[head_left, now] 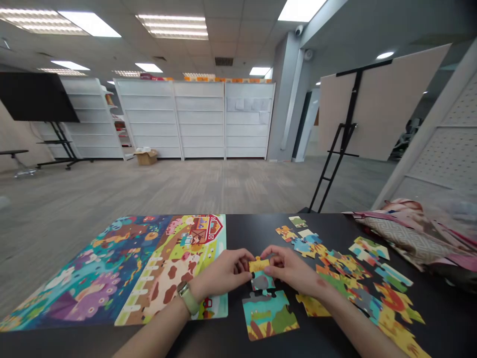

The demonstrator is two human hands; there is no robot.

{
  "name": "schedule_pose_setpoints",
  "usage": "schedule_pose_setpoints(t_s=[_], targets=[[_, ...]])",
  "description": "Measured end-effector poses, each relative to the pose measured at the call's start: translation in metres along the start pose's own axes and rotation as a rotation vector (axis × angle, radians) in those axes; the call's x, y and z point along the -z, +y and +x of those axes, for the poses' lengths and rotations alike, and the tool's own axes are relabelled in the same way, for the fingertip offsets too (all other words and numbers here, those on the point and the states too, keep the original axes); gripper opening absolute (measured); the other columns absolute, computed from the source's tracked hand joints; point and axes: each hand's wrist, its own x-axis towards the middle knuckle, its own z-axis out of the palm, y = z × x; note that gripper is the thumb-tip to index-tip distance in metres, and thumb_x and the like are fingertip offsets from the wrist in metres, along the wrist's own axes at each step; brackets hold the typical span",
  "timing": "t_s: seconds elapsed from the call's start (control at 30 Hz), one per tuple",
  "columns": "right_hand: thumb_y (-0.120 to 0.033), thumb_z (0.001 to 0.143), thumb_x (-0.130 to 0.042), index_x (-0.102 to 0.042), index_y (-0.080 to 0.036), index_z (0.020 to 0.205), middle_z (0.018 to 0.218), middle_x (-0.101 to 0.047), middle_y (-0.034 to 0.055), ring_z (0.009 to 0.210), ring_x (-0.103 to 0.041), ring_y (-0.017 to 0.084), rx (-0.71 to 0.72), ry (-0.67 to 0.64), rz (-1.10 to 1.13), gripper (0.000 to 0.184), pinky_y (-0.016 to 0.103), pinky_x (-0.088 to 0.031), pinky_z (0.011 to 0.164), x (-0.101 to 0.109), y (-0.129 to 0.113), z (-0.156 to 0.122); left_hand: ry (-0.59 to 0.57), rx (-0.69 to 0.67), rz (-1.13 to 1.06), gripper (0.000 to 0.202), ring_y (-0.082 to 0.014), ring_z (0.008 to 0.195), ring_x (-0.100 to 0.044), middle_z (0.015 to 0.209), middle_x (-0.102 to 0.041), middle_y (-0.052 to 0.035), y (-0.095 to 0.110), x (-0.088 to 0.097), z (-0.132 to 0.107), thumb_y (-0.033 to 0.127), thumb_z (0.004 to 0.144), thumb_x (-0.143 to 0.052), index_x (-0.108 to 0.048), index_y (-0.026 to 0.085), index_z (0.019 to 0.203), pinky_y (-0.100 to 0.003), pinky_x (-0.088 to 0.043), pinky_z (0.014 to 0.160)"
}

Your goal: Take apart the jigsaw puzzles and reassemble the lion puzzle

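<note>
A knobbed yellow jigsaw piece (pixel 260 265) is pinched by the left hand (pixel 226 271) and right hand (pixel 289 268) near a flat puzzle section (pixel 271 316).

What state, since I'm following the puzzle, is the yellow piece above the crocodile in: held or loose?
Held: left hand and right hand pinch opposite sides of the yellow piece. Whether it's interlocked: cannot tell.

white shelving (pixel 199 119) | grey floor (pixel 208 189), apparently carpeted | bright ceiling panel (pixel 89 24)
</note>
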Motion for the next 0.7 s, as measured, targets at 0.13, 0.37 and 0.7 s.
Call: schedule_pose_setpoints(t_s=[0.13,0.37,0.7], targets=[[-0.039,0.075,-0.07,-0.056,-0.02,0.09,0.057,-0.052,-0.0079,0.054,-0.048,0.011,-0.004,0.021,-0.084,0.028,0.024,-0.033,0.055,0.008,0.004,-0.001,-0.024,-0.085,0.191,0.071,-0.0239,0.098,-0.06,0.109,-0.063,-0.0055,0.002,0.001,-0.004,0.043,0.07,-0.084,-0.053,0.023,0.132,-0.035,-0.05,0.085],[-0.028,0.069,-0.069,-0.059,-0.021,0.086,0.073,-0.058,-0.0025,0.067,-0.052,0.015,-0.047,0.033,-0.393,0.021,0.025,-0.038,0.061,0.013,0.005,-0.006,-0.07,-0.132,0.406,0.085,-0.0293,0.106,-0.056,0.115,-0.061,-0.0078,0.0,-0.002,-0.006,0.054,0.066,-0.087,-0.052,0.024,0.136,-0.04,-0.047,0.092],[-0.029,0.064,-0.079,-0.059,-0.023,0.088,0.091,-0.061,-0.0025,0.082,-0.057,0.016,0.028,0.027,-0.698,0.032,0.024,-0.041,0.069,0.006,-0.004,-0.014,-0.134,-0.166,0.363,0.069,-0.0271,0.112,-0.052,0.123,-0.055,-0.0048,0.007,-0.002,-0.006,0.041,0.067,-0.088,-0.059,0.03,0.129,-0.038,-0.045,0.099]])
